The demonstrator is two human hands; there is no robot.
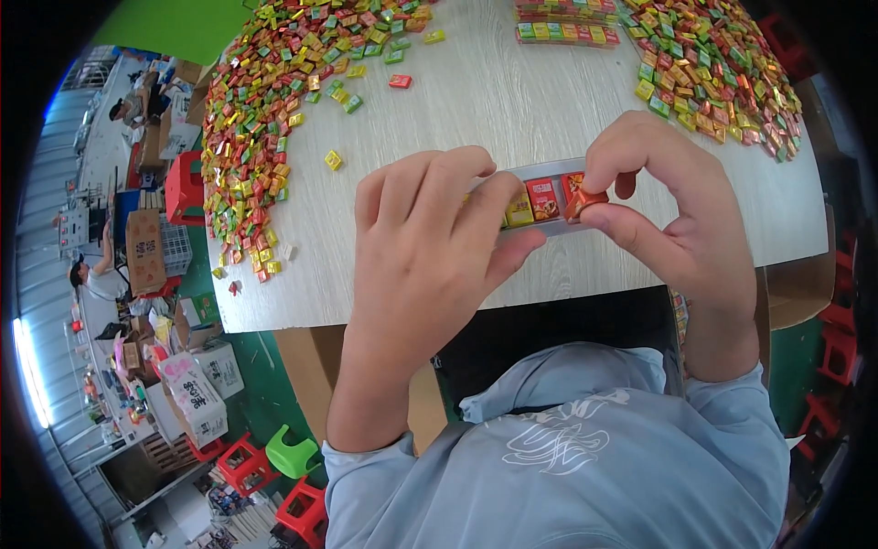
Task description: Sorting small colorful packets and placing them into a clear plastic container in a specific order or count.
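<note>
A narrow clear plastic tray is held above the table, close to its near edge. My left hand is closed around the tray's left end and hides that part. A yellow wrapped candy and a red wrapped candy sit side by side in it. Between thumb and fingers my right hand pinches another red wrapped candy, tilted at the tray's right part. Whether this candy touches the tray floor I cannot tell.
Loose candies in red, yellow and green heap along the table's left side; another heap lies at the far right. Filled trays are stacked at the back. Red stools, a green stool, cartons and two other people appear off to the left.
</note>
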